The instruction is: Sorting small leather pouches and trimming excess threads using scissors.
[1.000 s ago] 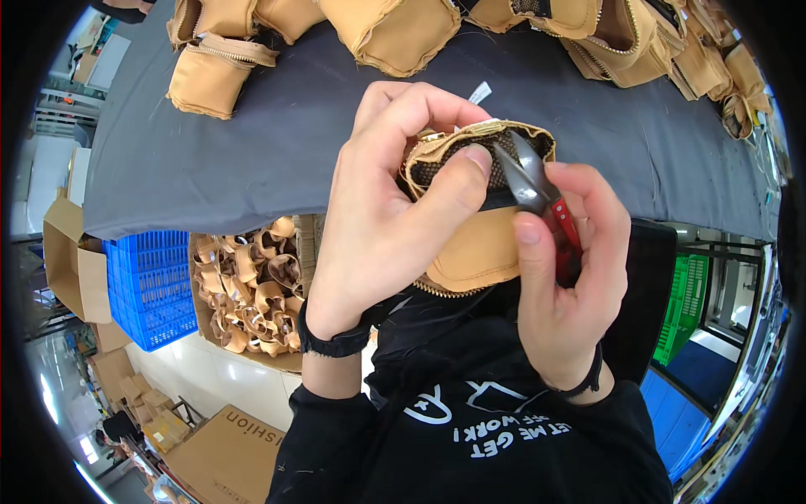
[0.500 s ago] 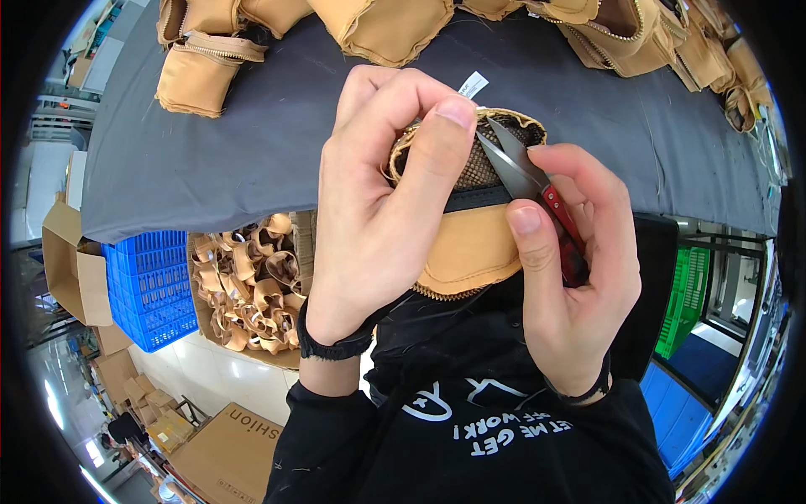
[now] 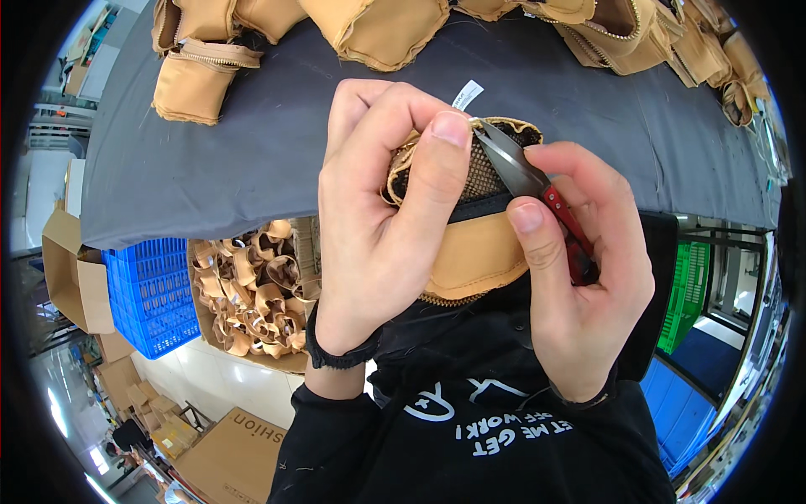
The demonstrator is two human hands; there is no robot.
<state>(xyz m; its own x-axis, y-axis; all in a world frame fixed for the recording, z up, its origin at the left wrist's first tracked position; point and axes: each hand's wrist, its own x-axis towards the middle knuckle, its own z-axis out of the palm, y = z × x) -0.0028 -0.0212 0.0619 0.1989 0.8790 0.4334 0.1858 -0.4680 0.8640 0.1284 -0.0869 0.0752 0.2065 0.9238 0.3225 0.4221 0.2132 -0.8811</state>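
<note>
My left hand (image 3: 390, 197) pinches the edge of a tan zippered pouch (image 3: 477, 256), which has a dark mesh panel and a black strip. A small white label (image 3: 468, 95) sticks up beside my left fingertips. In my right hand (image 3: 579, 269) is a pair of thread snips (image 3: 554, 200) with red handles, thumb and fingers wrapped round them. Their blades lie over the mesh, the tips together at the pouch edge close to my left thumb. Part of the pouch is hidden behind my left hand.
More tan pouches (image 3: 382, 29) lie along the far side of the grey-covered table (image 3: 277, 160). Below its near edge, at left, stand a carton of tan pieces (image 3: 252, 294) and a blue crate (image 3: 151, 294). A green crate (image 3: 684, 294) is at right.
The snips' blades have closed, and their tips have moved up to the pouch edge by my left thumb. Both hands have shifted only slightly.
</note>
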